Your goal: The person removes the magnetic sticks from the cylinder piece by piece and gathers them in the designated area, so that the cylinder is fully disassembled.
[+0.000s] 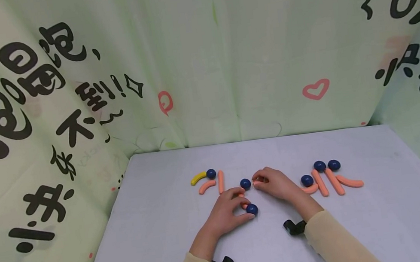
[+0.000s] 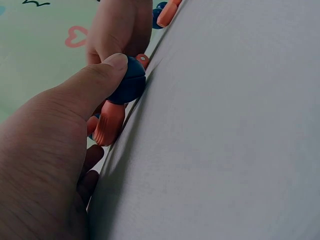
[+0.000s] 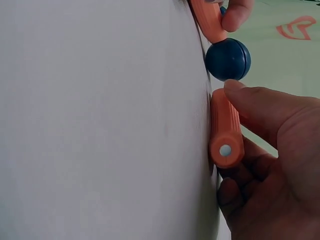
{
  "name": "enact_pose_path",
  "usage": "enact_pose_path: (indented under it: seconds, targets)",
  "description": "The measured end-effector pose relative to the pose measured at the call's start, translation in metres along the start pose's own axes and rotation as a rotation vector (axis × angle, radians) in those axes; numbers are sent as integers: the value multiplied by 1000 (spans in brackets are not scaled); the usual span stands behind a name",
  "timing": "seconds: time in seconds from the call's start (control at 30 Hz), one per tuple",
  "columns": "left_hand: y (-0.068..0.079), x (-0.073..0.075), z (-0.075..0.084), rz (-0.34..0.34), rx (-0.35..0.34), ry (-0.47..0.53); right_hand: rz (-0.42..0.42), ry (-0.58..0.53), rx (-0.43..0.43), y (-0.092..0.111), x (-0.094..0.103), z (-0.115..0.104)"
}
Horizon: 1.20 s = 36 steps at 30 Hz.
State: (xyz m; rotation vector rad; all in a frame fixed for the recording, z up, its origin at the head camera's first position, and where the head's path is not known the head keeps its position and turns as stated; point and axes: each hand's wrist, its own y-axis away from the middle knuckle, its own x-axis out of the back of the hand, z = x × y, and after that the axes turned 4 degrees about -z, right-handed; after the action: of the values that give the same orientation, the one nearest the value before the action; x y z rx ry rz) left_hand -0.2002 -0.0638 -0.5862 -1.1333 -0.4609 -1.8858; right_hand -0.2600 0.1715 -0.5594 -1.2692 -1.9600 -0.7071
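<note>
My left hand (image 1: 225, 215) grips a piece made of an orange magnetic rod (image 2: 110, 124) and a dark blue ball (image 1: 252, 209). Its thumb lies on the ball, and the fingers curl toward the rod's far end, covering part of it. My right hand (image 1: 276, 185) pinches a second orange rod (image 3: 226, 127) close over the table, with a pale round dot on the rod's end facing the wrist camera. Between the two hands sits another blue ball (image 3: 228, 60). The right thumb tip is right at this ball, and the left hand's rod meets its other side.
Left of the hands lie a yellow curved rod (image 1: 198, 178), a blue ball (image 1: 211, 174), a curved orange rod (image 1: 207, 186) and a straight one (image 1: 221, 181). At the right, several orange rods (image 1: 334, 181) and blue balls (image 1: 319, 166) are grouped on the white table (image 1: 158, 223). A printed curtain (image 1: 202, 62) hangs behind.
</note>
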Motion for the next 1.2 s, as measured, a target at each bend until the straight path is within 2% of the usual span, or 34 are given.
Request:
enact_pose_path:
  seconds: [0.23, 0.6, 0.73, 0.9, 1.2]
  targets:
    - [0, -1, 0, -15, 22, 1, -17, 10, -25, 9, 7, 1]
    - [0, 0, 0, -16, 27, -6, 42, 22, -78, 15, 16, 10]
    - [0, 0, 1, -15, 26, -2, 65, 23, -105, 18, 28, 14]
    - [1, 0, 1, -6, 15, -2, 103, 33, -178, 20, 48, 24]
    - [1, 0, 1, 14, -15, 3, 90, -4, -272, 26, 78, 49]
